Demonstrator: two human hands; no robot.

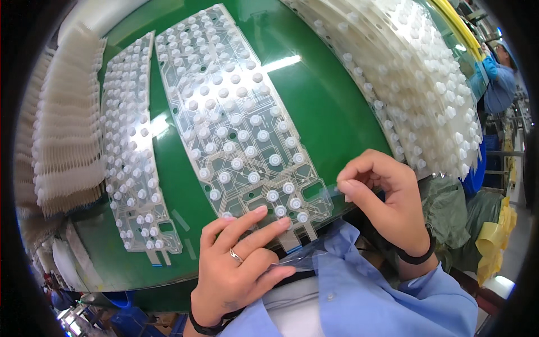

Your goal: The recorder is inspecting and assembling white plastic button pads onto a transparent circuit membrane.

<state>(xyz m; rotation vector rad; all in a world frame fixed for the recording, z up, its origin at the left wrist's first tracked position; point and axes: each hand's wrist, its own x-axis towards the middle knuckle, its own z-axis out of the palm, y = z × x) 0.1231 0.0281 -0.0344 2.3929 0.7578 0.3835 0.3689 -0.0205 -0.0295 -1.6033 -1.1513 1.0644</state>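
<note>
A clear keyboard membrane sheet [247,121] with white rubber domes and printed traces lies lengthwise before me. My left hand [238,269] rests on its near edge, fingers stretched out, beside the short ribbon tails [290,240]. My right hand [384,199] is at the sheet's near right corner, thumb and forefinger pinched on a small strip of clear tape [330,192]. The strip reaches over the sheet's edge; whether it sticks there I cannot tell. To the left lies a second membrane sheet [128,146], touched by neither hand.
The green tabletop [311,106] carries a tall stack of membrane sheets [62,123] at left and a large fanned stack [404,73] at right. Loose clear tape strips [181,219] lie near the second sheet. Plastic bags [443,205] hang at right; another person [498,78] stands beyond.
</note>
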